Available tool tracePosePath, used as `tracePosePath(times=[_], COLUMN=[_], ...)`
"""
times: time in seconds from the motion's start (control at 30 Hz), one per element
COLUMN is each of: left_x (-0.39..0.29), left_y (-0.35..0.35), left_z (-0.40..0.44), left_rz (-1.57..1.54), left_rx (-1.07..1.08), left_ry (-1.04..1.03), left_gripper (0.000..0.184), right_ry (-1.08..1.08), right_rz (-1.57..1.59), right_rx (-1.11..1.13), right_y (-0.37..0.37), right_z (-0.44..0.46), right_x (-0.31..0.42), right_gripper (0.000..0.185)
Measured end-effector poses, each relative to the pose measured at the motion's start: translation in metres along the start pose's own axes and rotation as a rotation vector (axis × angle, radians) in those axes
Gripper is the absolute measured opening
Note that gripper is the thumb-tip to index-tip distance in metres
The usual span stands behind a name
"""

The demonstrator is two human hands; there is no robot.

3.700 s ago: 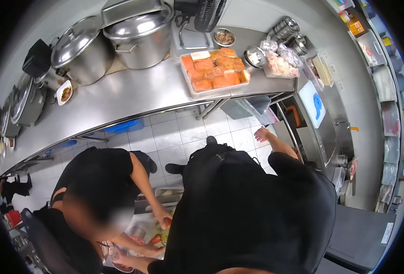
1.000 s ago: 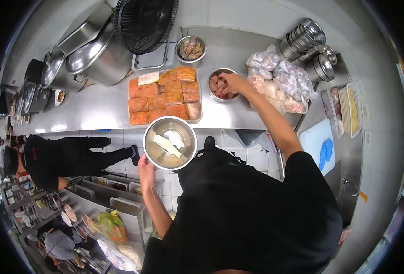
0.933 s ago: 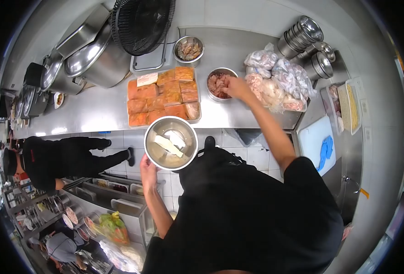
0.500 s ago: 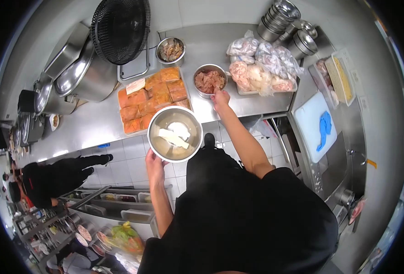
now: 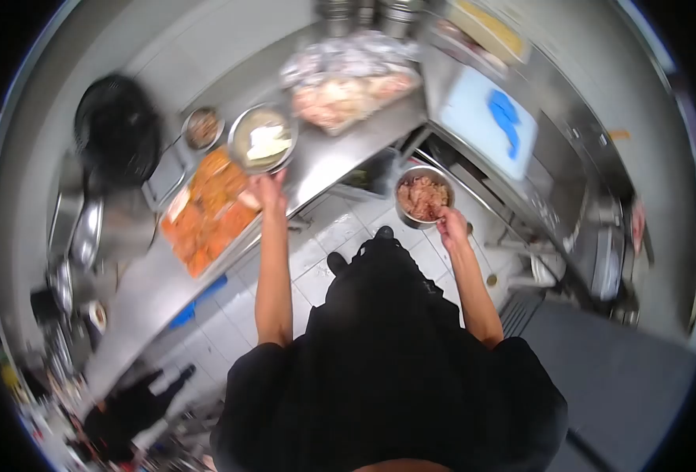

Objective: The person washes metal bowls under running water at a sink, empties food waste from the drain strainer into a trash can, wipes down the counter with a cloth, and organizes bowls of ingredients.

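Note:
My left hand [image 5: 268, 189] grips the near rim of a round metal bowl [image 5: 242, 143] over the steel counter. Pale, whitish slabs [image 5: 269, 143] lie in that bowl. My right hand [image 5: 452, 226] is closed on the rim of a deep metal container [image 5: 404, 212], held out over the floor beyond the counter's edge. Pinkish raw meat pieces [image 5: 422, 195] fill it. Beside my left hand, orange fish pieces [image 5: 216, 197] lie on a tray on the counter. My fingertips are partly hidden and blurred.
Bagged pale raw meat [image 5: 352, 86] sits on the counter at the back. A white cutting board [image 5: 462, 118] carries a blue glove [image 5: 505, 122]. A small metal bowl [image 5: 204, 128] and black basket [image 5: 118, 130] stand left. Another person [image 5: 131, 409] is at lower left.
The view has turned right. My right hand has lifted the meat container off the counter and brought it right. The left-hand bowl has moved from above the floor's edge to over the counter.

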State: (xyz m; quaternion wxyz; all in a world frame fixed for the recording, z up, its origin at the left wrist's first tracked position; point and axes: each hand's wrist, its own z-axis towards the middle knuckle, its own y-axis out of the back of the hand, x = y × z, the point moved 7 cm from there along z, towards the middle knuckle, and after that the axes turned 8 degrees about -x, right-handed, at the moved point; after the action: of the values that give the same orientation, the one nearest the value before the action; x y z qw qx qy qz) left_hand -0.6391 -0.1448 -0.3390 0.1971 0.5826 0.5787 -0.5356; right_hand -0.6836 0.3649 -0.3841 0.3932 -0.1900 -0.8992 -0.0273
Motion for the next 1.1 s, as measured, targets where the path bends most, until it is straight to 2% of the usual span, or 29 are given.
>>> tracePosePath(times=[0.03, 0.13, 0.17, 0.23, 0.27, 0.3, 0.33, 0.37, 0.4, 0.5, 0.57, 0.6, 0.63, 0.67, 0.7, 0.73, 0.83, 0.9, 0.97, 1.07, 1.1], left_x=[0.016, 0.087, 0.1, 0.117, 0.129, 0.143, 0.137, 0.141, 0.151, 0.185, 0.238, 0.255, 0.285, 0.306, 0.341, 0.37, 0.435, 0.492, 0.514, 0.524, 0.525], left_y=[-0.009, 0.009, 0.013, 0.006, 0.006, 0.019, 0.007, 0.006, 0.001, -0.041, -0.111, -0.208, -0.293, -0.355, -0.396, -0.433, -0.504, -0.533, -0.547, -0.565, -0.572], left_z=[0.01, 0.071, 0.076, 0.08, 0.09, 0.114, 0.097, 0.1, 0.082, 0.018, -0.066, -0.195, -0.293, -0.375, -0.432, -0.485, -0.597, -0.605, -0.613, -0.62, -0.622], left_rz=[0.024, 0.119, 0.186, 0.168, 0.124, 0.141, 0.089, -0.028, 0.097, 0.445, 0.607, 0.525, 0.546, 0.669, 0.714, 0.689, 0.739, 0.652, 0.603, 0.604, 0.639], left_rx=[-0.021, -0.119, -0.204, -0.251, -0.191, -0.124, -0.097, 0.024, 0.048, 0.111, 0.255, 0.346, 0.71, 0.938, 1.161, 1.282, 1.324, 1.372, 1.353, 1.282, 1.29], left_ry=[-0.016, -0.075, -0.003, 0.101, 0.114, 0.04, 0.033, -0.007, -0.022, -0.099, -0.081, 0.109, 0.299, 0.351, 0.311, 0.418, 0.757, 0.718, 0.677, 0.573, 0.508], left_gripper=[0.019, 0.017, 0.014, 0.029, 0.037, 0.041, 0.041, 0.038, 0.037, 0.035, 0.035, 0.038, 0.043, 0.046, 0.058, 0.064, 0.078, 0.08, 0.077, 0.072, 0.072], right_ry=[0.041, 0.152, 0.182, 0.246, 0.273, 0.285, 0.301, 0.319, 0.321, 0.272, 0.305, 0.328, 0.299, 0.274, 0.251, 0.246, 0.218, 0.209, 0.163, 0.961, 0.976], right_rz=[0.086, 0.235, 0.287, 0.376, 0.421, 0.454, 0.483, 0.51, 0.474, 0.464, 0.571, 0.617, 0.601, 0.586, 0.57, 0.556, 0.553, 0.423, 0.261, -0.726, -0.741], right_rx=[-0.124, -0.257, -0.313, -0.366, -0.382, -0.407, -0.428, -0.441, -0.431, -0.453, -0.446, -0.438, -0.428, -0.412, -0.391, -0.348, -0.266, -0.192, -0.127, -0.705, -0.616], right_y=[0.038, 0.127, 0.156, 0.211, 0.233, 0.254, 0.272, 0.293, 0.316, 0.357, 0.362, 0.37, 0.378, 0.384, 0.39, 0.396, 0.396, 0.4, 0.409, 0.424, 0.419], right_z=[-0.001, -0.016, -0.014, -0.001, 0.007, 0.011, 0.016, 0.029, 0.051, 0.103, 0.127, 0.138, 0.151, 0.165, 0.182, 0.204, 0.217, 0.229, 0.248, 0.205, 0.209], right_x=[0.012, 0.065, 0.08, 0.115, 0.126, 0.142, 0.163, 0.183, 0.196, 0.239, 0.269, 0.287, 0.3, 0.309, 0.319, 0.319, 0.356, 0.373, 0.383, 0.461, 0.47], right_gripper=[0.014, 0.016, 0.017, 0.017, 0.018, 0.018, 0.018, 0.018, 0.019, 0.021, 0.022, 0.022, 0.022, 0.022, 0.023, 0.022, 0.025, 0.022, 0.021, 0.031, 0.037])
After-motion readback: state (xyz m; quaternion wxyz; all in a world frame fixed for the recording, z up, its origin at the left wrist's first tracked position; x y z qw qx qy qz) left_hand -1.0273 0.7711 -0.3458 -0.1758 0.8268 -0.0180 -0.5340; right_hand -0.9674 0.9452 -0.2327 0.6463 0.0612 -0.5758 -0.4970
